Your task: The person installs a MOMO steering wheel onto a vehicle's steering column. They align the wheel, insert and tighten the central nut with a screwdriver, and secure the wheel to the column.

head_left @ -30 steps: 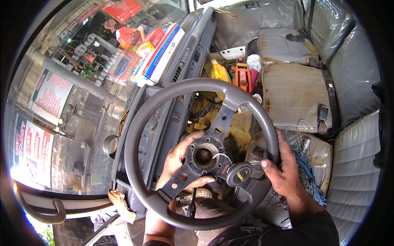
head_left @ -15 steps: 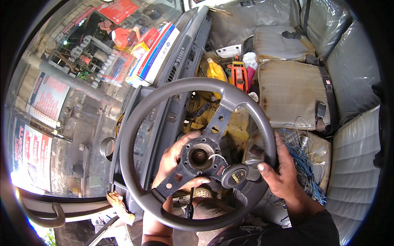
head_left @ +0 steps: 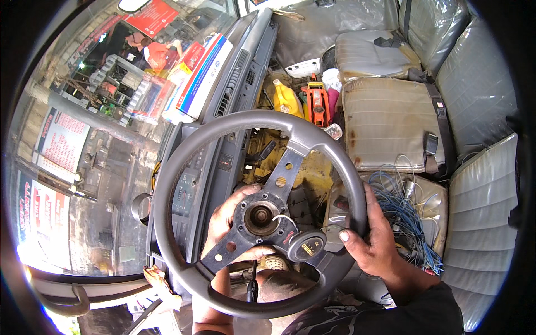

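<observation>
A grey three-spoke steering wheel [head_left: 353,184] faces me, its black spokes meeting at an open round hub [head_left: 261,218]. My left hand [head_left: 220,226] reaches behind the hub and clasps it, fingers at the upper side and thumb below; part of that hand is hidden by the spokes. My right hand [head_left: 377,245] grips the right rim, with the thumb over its front. A round black horn button [head_left: 306,247] hangs loose over the lower right spoke, and a white wire [head_left: 277,218] curls out of the hub. Below the wheel is a black handle [head_left: 252,290], perhaps a tool or lever.
Blue and white wires [head_left: 405,209] lie bundled on the seat to my right. Beyond are worn grey seats [head_left: 391,125], an orange jack [head_left: 317,104] and a yellow jug [head_left: 287,100] on the floor. A carton [head_left: 204,78] rests by the windshield on the dashboard [head_left: 223,125].
The whole view has shifted a little, so the wheel and cab appear slightly farther left. Both hands keep their hold on the wheel.
</observation>
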Demonstrator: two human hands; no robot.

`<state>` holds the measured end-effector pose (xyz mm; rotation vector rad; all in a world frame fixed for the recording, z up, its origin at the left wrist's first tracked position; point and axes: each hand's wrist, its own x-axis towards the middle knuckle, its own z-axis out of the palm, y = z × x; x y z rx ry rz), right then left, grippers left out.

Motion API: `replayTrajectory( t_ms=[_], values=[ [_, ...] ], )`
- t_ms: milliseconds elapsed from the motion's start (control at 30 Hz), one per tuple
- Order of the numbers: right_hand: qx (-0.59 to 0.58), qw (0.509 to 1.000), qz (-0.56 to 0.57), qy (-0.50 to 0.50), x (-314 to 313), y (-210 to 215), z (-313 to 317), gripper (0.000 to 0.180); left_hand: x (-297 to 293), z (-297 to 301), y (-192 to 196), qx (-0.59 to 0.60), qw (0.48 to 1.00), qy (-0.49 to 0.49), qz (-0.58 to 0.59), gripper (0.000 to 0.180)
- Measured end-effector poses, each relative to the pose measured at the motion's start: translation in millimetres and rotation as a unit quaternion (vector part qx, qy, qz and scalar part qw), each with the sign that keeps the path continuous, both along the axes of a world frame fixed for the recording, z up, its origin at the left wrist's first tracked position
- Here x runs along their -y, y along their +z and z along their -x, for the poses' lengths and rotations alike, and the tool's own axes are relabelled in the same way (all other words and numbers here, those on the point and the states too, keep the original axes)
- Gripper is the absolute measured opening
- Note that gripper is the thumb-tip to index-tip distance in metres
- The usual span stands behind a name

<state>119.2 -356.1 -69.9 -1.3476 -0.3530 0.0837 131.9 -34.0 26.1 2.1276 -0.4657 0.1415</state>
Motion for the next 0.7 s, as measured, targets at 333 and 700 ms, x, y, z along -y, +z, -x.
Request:
replayTrajectory(
  t_ms=[333,700],
  values=[
    [0.004,1.000,-0.016,-0.011,-5.5,-3.9,-4.9,0.091,1.8,-4.1,-0.8,0.051,0.998,-0.039,-0.023,0.113],
    [0.015,0.999,-0.042,-0.018,-10.8,-14.1,-7.9,0.089,0.9,-1.0,1.1,0.044,0.998,-0.024,-0.034,0.111]
  ],
)
